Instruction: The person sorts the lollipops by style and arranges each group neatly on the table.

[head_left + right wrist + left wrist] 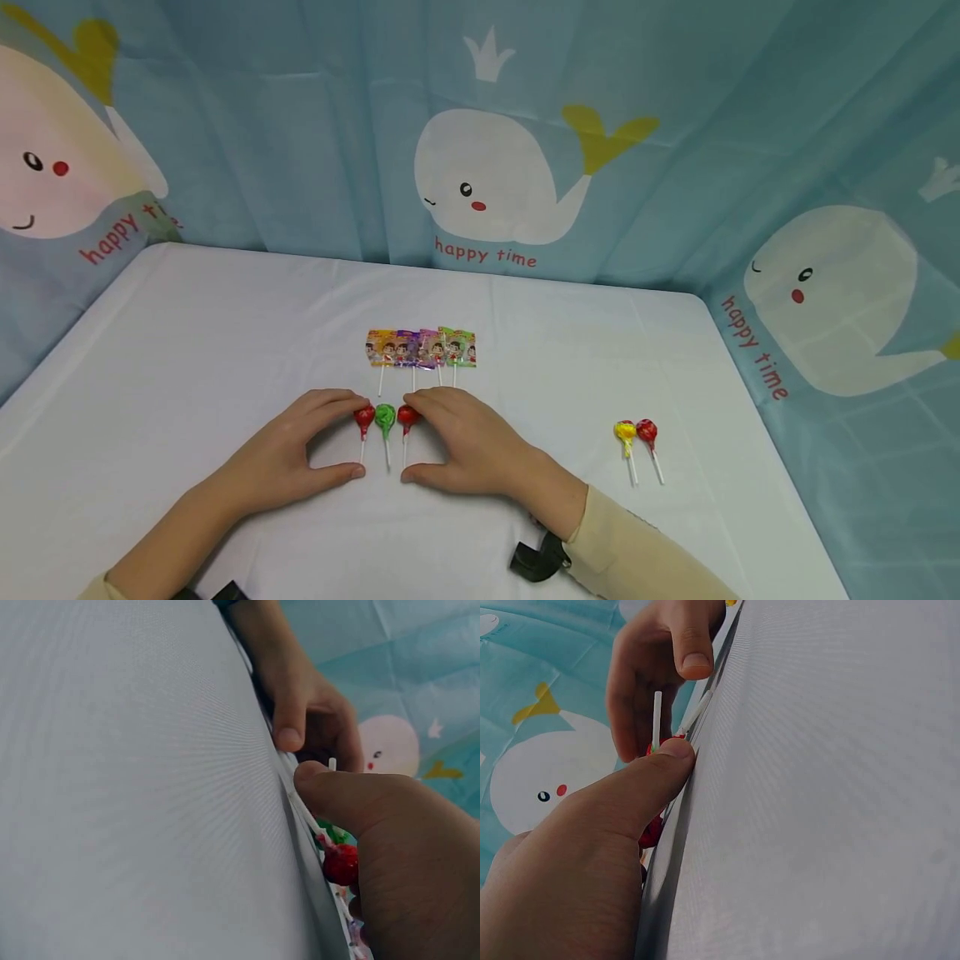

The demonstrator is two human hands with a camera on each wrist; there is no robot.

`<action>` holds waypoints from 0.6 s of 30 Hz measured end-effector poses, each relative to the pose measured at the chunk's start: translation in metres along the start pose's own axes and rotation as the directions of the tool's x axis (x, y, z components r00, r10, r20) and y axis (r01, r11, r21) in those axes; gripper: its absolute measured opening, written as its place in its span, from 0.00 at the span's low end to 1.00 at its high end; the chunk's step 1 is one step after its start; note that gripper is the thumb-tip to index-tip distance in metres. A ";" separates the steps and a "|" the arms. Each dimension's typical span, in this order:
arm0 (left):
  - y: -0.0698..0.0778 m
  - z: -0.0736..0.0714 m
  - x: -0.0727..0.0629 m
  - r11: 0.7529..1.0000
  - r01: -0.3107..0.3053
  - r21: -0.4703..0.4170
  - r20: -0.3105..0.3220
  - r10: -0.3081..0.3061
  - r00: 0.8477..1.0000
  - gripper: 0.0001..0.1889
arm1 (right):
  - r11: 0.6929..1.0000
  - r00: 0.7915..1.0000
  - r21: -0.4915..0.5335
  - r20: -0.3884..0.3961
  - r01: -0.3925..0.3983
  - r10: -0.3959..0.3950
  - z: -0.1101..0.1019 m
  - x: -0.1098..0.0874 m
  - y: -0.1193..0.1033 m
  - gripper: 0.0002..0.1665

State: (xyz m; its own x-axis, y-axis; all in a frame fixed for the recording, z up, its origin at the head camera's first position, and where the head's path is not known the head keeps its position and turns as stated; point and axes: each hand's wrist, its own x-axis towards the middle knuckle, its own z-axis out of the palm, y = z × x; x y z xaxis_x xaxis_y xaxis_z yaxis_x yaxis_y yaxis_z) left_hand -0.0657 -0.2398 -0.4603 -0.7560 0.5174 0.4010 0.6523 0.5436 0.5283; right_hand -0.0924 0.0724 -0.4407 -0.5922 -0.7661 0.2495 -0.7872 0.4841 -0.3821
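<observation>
Three lollipops stand in a row on the white table, sticks toward the person: a left red lollipop [364,418], a green lollipop [385,417] and a right red lollipop [407,416]. My left hand [292,450] touches the left red one's head with its fingertips, its thumb near the stick's end. On the other side, my right hand [472,442] rests its fingers on the right red one's head, thumb by its stick's tip. Both hands have thumb and fingers spread apart. In the right wrist view, the red head [341,864] shows beside the right hand.
Behind the row lie several lollipops in flat printed wrappers [422,347], overlapping side by side. Farther right on the table [225,325] are a yellow lollipop [625,431] and another red lollipop [647,431]. A blue whale-print curtain [315,150] hangs behind the table.
</observation>
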 end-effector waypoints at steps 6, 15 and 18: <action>0.000 0.000 -0.001 1.000 0.022 0.002 0.016 -0.022 1.000 0.43 | 1.000 1.000 -0.025 -0.023 0.016 -0.017 -0.001 -0.002 0.000 0.54; 0.000 0.001 -0.003 0.997 0.069 0.025 0.038 -0.070 0.997 0.46 | 0.998 0.997 -0.046 -0.060 0.046 -0.048 -0.002 -0.007 -0.001 0.52; 0.000 0.001 -0.003 0.998 0.063 0.019 0.035 -0.063 0.997 0.45 | 0.998 0.996 -0.044 -0.068 0.052 -0.055 -0.003 -0.008 -0.001 0.52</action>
State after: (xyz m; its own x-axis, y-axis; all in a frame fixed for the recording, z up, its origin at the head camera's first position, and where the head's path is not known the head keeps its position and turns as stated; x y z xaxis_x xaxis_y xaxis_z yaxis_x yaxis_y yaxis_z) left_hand -0.0638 -0.2409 -0.4622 -0.7933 0.5051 0.3399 0.6045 0.5872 0.5384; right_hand -0.0875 0.0794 -0.4392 -0.5587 -0.7610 0.3298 -0.8236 0.4620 -0.3291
